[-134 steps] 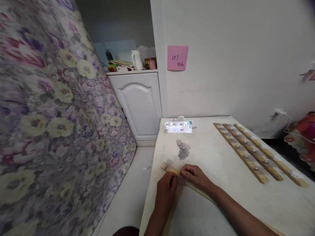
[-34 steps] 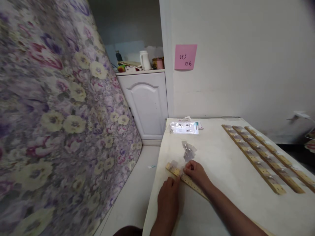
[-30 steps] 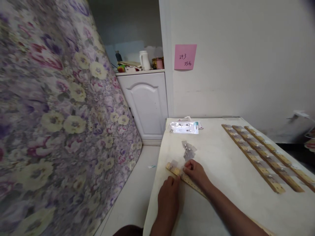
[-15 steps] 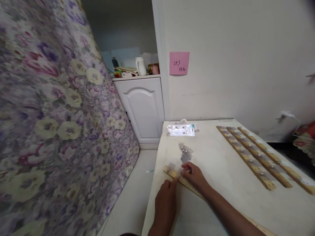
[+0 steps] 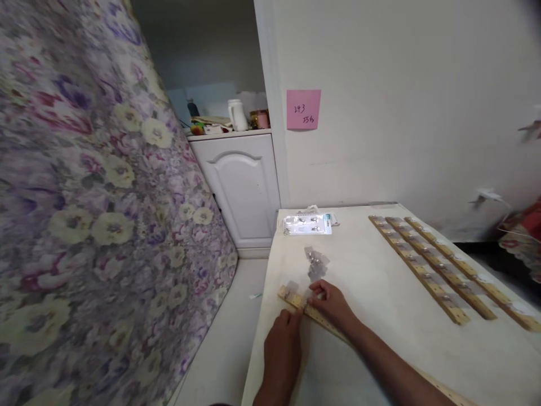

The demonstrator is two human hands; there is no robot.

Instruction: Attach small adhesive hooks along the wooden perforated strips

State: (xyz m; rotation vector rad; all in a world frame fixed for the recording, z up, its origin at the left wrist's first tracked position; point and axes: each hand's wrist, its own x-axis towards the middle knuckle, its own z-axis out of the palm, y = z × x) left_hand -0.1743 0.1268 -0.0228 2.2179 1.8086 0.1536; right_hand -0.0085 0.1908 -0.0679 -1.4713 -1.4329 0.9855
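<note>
A narrow wooden strip (image 5: 323, 322) with a row of small holes lies slantwise on the white table in front of me. My left hand (image 5: 282, 345) is closed, thumb and forefinger pressed on the strip's near edge. Just across from them, my right hand (image 5: 333, 303) pinches a small clear plastic piece at the strip, largely hidden by the fingers. Another clear plastic piece (image 5: 292, 287) with a metal bit sits at the strip's left end. Beyond the hands is a loose heap of similar clear pieces (image 5: 316, 263) with shiny metal parts.
Three wooden strips (image 5: 416, 267) carrying rows of clear pieces lie side by side on the table's right. A clear blister pack (image 5: 307, 224) rests near the back edge. A floral curtain (image 5: 105, 214) hangs at left, beside a white cabinet (image 5: 240, 192).
The view has shifted slightly, moving the scene a little leftward. Both hands stay at the same spot on the strip, with hardly any visible finger movement.
</note>
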